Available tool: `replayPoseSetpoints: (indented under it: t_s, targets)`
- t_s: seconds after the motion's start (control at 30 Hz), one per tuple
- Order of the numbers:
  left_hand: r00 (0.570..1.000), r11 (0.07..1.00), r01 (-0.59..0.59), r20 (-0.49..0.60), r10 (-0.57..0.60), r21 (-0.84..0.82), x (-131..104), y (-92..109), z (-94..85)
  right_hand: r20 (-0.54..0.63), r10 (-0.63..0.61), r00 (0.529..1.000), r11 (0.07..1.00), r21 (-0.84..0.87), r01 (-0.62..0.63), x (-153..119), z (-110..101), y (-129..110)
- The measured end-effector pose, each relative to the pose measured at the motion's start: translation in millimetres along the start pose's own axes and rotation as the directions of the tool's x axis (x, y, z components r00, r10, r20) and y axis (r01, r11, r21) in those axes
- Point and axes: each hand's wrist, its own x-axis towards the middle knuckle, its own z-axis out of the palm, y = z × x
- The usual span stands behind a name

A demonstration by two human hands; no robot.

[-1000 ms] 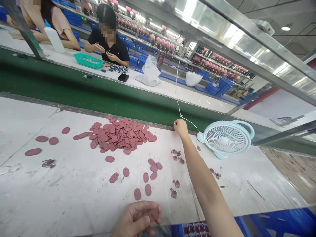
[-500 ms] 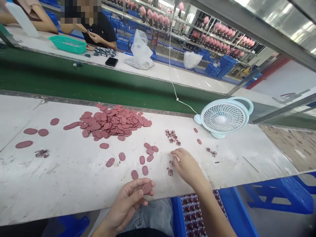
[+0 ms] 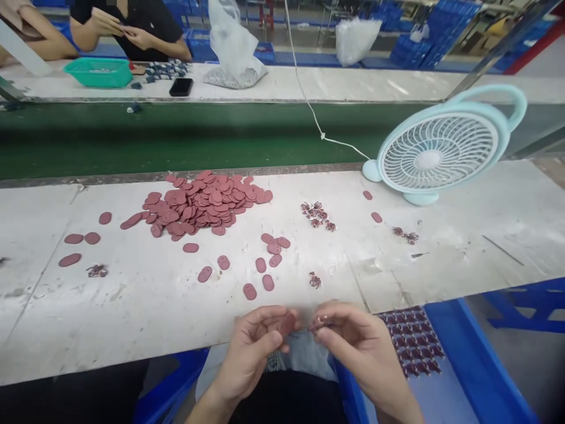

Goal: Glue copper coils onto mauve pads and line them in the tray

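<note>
"What does the left hand [image 3: 253, 347] have?"

"A flat, oval, dull-red disc [image 3: 287, 324], with thumb and fingers closed on it, at the near edge of the long white tabletop [image 3: 150, 312]."

"And the right hand [image 3: 359, 341]?"

"Its fingers are pinched together around a small, dark maroon piece [image 3: 316, 324]. That's blurred, so I can't make out its shape. It's just beside the disc; whether they touch, I can't tell."

"What lies beyond them?"

"A broad heap of matching dull-red ovals [image 3: 207, 203], with loose ones scattered nearer the hands. Right of the heap is a cluster of small, spindly maroon pieces [image 3: 318, 215], then a pale-blue plastic fan [image 3: 441, 156]."

"Anything below?"

"A blue plastic crate [image 3: 488, 365], beside the right forearm, with rows of maroon pieces [image 3: 415, 341] inside."
</note>
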Motion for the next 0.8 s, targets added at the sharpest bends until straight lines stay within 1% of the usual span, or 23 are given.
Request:
replayPoseSetpoints:
  t_s: [0.07,0.13,0.23,0.33,0.47,0.53,0.63,0.8]
  targets:
    - [1.0,1.0,-0.01,0.015,0.009,0.024,1,-4,2.2,0.03,0.043,0.999,0.989,0.143,-0.047,-9,12,7]
    - [1.0,0.999,-0.015,0.028,0.014,0.038,1,-6,3.3,-0.005,0.042,0.999,0.984,0.173,-0.041,-12,19,13]
    - [0.998,0.998,-0.018,0.056,0.015,0.06,2,-9,4.0,-0.035,0.015,0.999,0.994,0.106,-0.011,-13,21,16]
    - [0.997,0.996,-0.026,0.07,0.02,0.09,1,-10,5.1,-0.03,-0.001,1.0,0.999,0.05,0.003,-14,18,14]
    - [0.997,0.99,-0.041,0.068,0.031,0.136,0,-11,7.6,-0.043,0.009,0.999,0.999,0.049,-0.007,-16,16,11]
    - [0.998,0.987,-0.046,0.053,0.039,0.151,-1,-12,8.6,-0.027,0.015,1.0,0.998,0.061,-0.014,-17,16,10]
    - [0.998,0.987,-0.05,0.038,0.045,0.152,-2,-12,9.4,0.011,0.023,1.0,0.997,0.068,-0.024,-18,15,11]
    - [0.997,0.988,-0.068,0.041,0.062,0.141,-1,-16,9.0,0.01,0.01,1.0,1.0,0.026,-0.01,-18,11,11]
